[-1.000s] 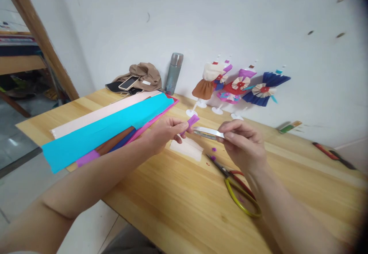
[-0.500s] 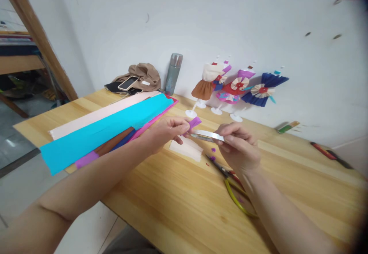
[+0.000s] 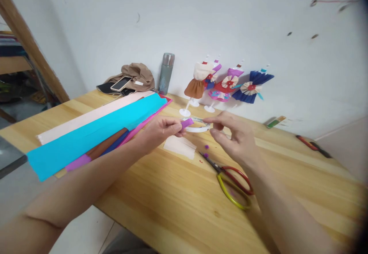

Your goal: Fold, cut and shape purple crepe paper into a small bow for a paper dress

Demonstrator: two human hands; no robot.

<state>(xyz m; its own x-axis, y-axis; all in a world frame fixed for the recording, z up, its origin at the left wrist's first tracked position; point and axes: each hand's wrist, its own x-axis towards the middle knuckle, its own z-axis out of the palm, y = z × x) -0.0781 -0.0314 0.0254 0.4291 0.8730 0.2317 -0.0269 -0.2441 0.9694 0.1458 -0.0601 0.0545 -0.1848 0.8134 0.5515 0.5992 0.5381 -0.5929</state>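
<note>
My left hand (image 3: 168, 127) is closed, pinching a small purple paper strip (image 3: 187, 123) between thumb and fingers. Right behind the strip is a thin roll of white tape (image 3: 198, 129), its left side hidden; whether the left hand also grips it I cannot tell. My right hand (image 3: 232, 133) has its thumb and index finger apart at the roll's right edge. The index fingertip is at the rim, touching or just short of it. Beneath the hands lies a pale paper piece (image 3: 180, 147). Scissors (image 3: 234, 185) with one red and one yellow handle lie below the right hand.
Long crepe paper sheets, the top one blue (image 3: 94, 133), lie at left. A phone (image 3: 121, 83), brown cloth (image 3: 140, 73) and flask (image 3: 166, 73) stand behind. Several paper-dressed figures (image 3: 195, 87) line the wall. A red-and-black tool (image 3: 313, 146) lies far right, purple scraps (image 3: 206, 147) near the scissors.
The right hand has loosened its pinch on the tape roll and spread its fingers. The roll has turned so its ring shape shows. The whole view has shifted slightly.
</note>
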